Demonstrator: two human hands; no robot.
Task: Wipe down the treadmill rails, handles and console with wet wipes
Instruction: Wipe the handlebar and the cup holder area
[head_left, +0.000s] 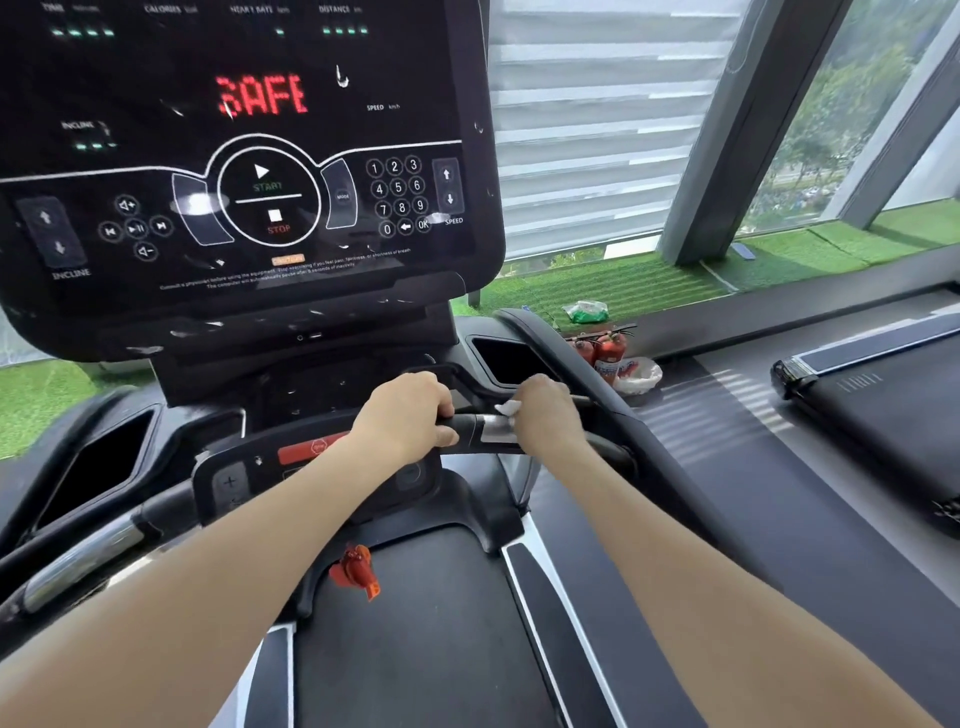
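A person's right hand (545, 413) closes its grip around the front handlebar (470, 427) of a treadmill, a white wet wipe (509, 408) bunched under the fingers and showing at the inner edge of the hand, just above the bar's silver pulse sensor (496, 430). The left hand (408, 415) wraps its own grip around the same black bar just beside it, thumb underneath, holding no wipe; the two hands are near each other but apart, the sensor plate between them. Below the left hand sits the small control pod with a red stop button (306, 449), and an orange-red safety clip (358, 571) hangs down over the black running belt (415, 649). Above the hands rises the dark console (249, 171), its display reading "SAFE" in red over START and STOP keys and a number pad. A black side rail (582, 364) curves away on the right. Beyond it, by the window ledge, stand red fire extinguishers (605, 351), with a green-and-white packet (587, 310) lying on artificial grass (649, 283) under slatted blinds (597, 130). A second treadmill (883, 405) stands to the right.
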